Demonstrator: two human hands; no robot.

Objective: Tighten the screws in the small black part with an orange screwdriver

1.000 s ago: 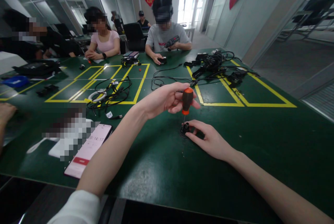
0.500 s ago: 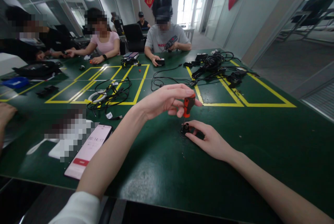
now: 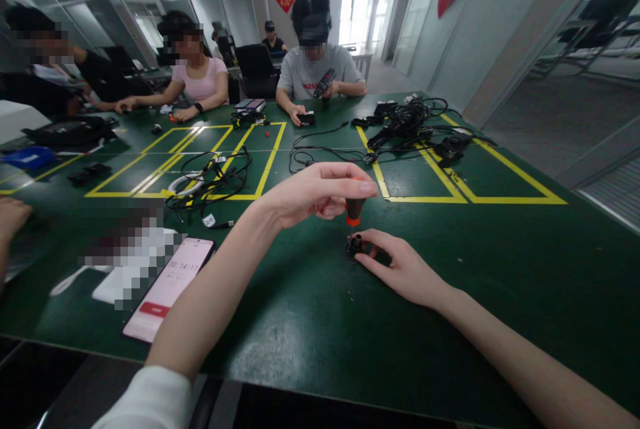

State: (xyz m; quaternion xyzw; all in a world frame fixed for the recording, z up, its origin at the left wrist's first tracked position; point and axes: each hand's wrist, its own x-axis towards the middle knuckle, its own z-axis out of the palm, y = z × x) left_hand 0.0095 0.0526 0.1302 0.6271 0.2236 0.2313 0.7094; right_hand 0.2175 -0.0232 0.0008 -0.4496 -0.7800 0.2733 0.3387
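My left hand (image 3: 313,194) is closed round the handle of a small orange and black screwdriver (image 3: 354,210), which stands upright with its tip down. Below it a small black part (image 3: 355,245) rests on the green table (image 3: 310,322). My right hand (image 3: 400,269) lies on the table beside that part, with thumb and forefinger pinched on it. The screwdriver's tip meets the top of the part.
A phone (image 3: 167,287) with a pink screen lies at the near left beside white papers. Tangled black cables (image 3: 210,179) and more cables (image 3: 415,123) lie across the yellow-taped squares. Across the table sit several people, one holding a power tool (image 3: 325,82). Another hand (image 3: 11,215) shows at the far left.
My left hand has sunk lower and its fingers have closed over the top of the screwdriver handle, hiding most of it. My right hand and the black part have stayed put.
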